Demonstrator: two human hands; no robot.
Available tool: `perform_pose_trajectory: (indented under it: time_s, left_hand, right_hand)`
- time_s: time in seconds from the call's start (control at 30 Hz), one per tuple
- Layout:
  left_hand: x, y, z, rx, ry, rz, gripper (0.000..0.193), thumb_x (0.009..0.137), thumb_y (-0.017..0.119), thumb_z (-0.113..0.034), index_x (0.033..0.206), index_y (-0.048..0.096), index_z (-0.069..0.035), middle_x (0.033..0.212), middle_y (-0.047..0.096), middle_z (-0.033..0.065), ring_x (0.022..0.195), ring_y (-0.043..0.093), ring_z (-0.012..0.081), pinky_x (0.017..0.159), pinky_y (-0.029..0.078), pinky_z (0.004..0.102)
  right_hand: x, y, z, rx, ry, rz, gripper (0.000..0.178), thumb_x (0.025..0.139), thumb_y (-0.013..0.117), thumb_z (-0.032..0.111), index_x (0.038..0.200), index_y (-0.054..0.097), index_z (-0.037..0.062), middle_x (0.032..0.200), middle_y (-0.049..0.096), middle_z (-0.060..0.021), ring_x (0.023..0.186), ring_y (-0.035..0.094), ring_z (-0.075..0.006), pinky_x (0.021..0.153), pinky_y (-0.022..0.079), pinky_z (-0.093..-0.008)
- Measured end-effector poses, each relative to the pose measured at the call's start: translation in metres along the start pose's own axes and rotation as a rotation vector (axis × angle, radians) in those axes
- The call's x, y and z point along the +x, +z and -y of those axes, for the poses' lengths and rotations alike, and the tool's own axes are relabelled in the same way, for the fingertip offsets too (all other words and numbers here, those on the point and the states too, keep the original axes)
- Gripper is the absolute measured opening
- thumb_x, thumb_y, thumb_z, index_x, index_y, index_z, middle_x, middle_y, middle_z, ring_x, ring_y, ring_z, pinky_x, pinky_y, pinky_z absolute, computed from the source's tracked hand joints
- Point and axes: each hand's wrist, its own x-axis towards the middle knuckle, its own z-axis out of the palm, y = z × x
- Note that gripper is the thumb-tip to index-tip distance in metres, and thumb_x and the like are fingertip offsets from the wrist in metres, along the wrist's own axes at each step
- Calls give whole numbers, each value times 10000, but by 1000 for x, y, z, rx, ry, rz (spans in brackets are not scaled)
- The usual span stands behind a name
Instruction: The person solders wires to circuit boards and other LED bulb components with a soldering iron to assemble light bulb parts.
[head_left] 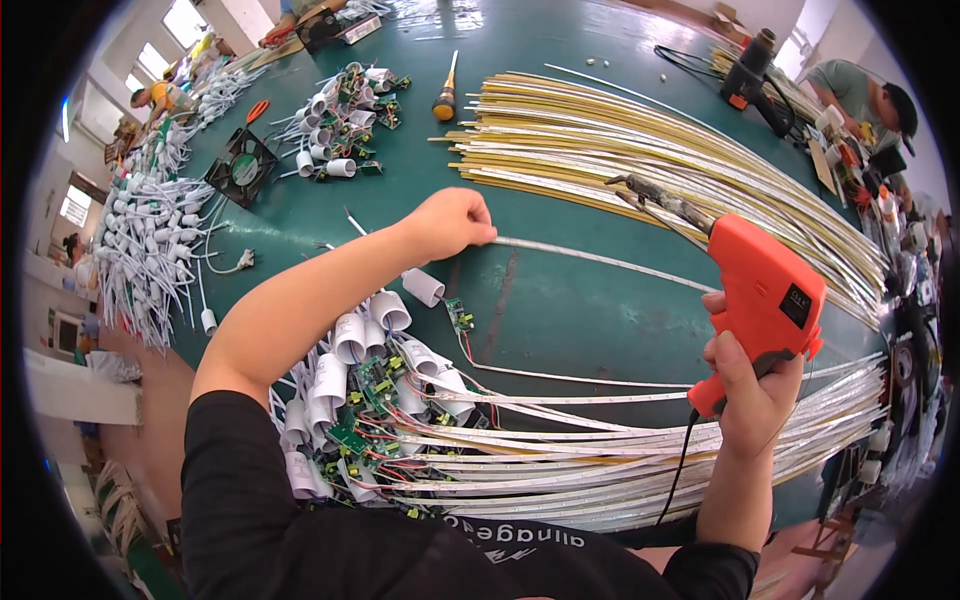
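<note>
My left hand (452, 222) is closed in a pinch on the end of a thin white LED strip (600, 259), which runs off to the right over the green table (560, 330). In my right hand (752, 395) is a red soldering gun (768, 272), held by its handle; its metal tip points up and left, over the loose strips. Below my left forearm lies a heap of white lamp caps (330, 380) with green circuit boards (378, 385). From these, wires lead to several attached LED strips (600, 440) stretching to the right.
Loose yellow and white strips (600, 135) lie across the far table. A screwdriver (446, 100), more caps with boards (335, 120), a black fan (242, 166) and piled white cabled caps (150, 240) sit left. A heat gun (752, 75) and another person (860, 95) are far right.
</note>
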Motion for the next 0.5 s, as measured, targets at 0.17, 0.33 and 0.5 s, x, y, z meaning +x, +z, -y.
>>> perform_pose_trajectory:
  time_s: [0.17, 0.33, 0.5]
  left_hand:
    - [-19, 10, -21, 89, 46, 216, 151, 790, 717, -152, 834, 641, -29, 791, 656, 77, 742, 603, 167, 665, 478, 323]
    - [-14, 10, -11, 106, 42, 108, 139, 804, 705, -151, 848, 639, -36, 799, 641, 82, 722, 585, 174, 650, 474, 324]
    - [-12, 11, -25, 40, -8, 263, 149, 804, 708, -157, 847, 638, -33, 787, 635, 82, 708, 576, 181, 638, 478, 330]
  right_hand:
    - [-1, -5, -2, 7, 21, 8, 523, 794, 666, 35, 1270, 462, -31, 1086, 640, -138, 989, 611, -191, 817, 477, -296]
    - [-2, 0, -2, 1, -11, -6, 523, 795, 669, 39, 1271, 464, -29, 1084, 642, -136, 973, 609, -180, 812, 477, -296]
    - [-2, 0, -3, -20, -15, -12, 500, 793, 663, 24, 1255, 479, -27, 1074, 644, -132, 872, 588, -126, 744, 480, -265]
